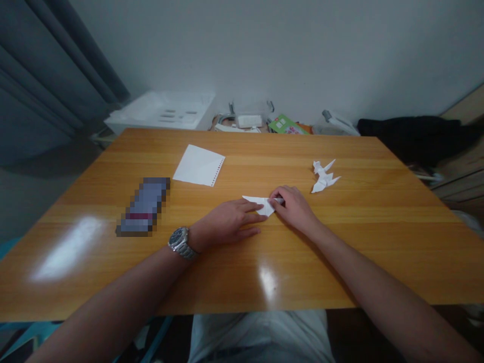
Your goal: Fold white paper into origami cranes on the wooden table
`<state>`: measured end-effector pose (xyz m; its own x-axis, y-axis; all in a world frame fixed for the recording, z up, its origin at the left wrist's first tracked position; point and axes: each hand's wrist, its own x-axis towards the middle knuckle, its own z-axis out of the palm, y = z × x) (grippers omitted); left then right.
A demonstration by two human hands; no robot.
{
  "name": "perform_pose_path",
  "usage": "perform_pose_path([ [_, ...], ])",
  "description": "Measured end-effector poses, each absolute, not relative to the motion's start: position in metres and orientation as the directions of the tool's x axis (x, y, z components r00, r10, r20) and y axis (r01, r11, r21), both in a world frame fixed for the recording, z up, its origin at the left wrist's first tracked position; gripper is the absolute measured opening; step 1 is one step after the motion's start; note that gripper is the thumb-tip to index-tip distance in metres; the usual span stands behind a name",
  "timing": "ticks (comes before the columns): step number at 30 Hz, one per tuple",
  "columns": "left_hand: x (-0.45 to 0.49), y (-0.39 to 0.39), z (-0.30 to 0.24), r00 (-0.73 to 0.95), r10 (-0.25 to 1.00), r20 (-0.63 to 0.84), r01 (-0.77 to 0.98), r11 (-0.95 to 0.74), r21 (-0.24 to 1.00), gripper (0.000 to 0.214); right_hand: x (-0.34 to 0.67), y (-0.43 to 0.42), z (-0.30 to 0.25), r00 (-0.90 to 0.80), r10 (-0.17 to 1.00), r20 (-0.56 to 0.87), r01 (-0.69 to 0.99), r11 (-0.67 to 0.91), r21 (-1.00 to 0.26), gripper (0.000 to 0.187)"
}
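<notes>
A small folded piece of white paper (269, 205) lies on the wooden table in front of me. My left hand (230, 222), with a metal watch (182, 242) on its wrist, rests flat with fingers stretched, its fingertips pressing the paper's left part. My right hand (297, 206) pinches the paper's right end between thumb and curled fingers, which hide that end. To the right, beyond my right hand, sits a folded white paper figure (324, 176) with pointed ends. A flat white sheet (199, 165) with a perforated edge lies farther back on the left.
A phone-like device (145, 206), its screen blurred out, lies left of my left arm. Behind the wooden table (378, 242) stand a white foam box (162, 113), a clear container (251, 113) and a green booklet (287, 124) against the wall. Dark cloth (412, 132) is at the right.
</notes>
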<state>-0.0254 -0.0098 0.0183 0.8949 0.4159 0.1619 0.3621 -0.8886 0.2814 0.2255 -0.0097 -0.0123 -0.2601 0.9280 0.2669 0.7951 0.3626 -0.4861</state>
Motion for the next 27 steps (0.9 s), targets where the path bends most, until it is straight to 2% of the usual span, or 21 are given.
perform_pose_path([
  [27,-0.0292,-0.0060,0.0145,0.897,0.410,0.163,0.336,-0.875,0.348,0.040,0.2233,-0.0101,-0.0192,-0.263,0.904,0.337,0.817,0.394,-0.421,0.009],
])
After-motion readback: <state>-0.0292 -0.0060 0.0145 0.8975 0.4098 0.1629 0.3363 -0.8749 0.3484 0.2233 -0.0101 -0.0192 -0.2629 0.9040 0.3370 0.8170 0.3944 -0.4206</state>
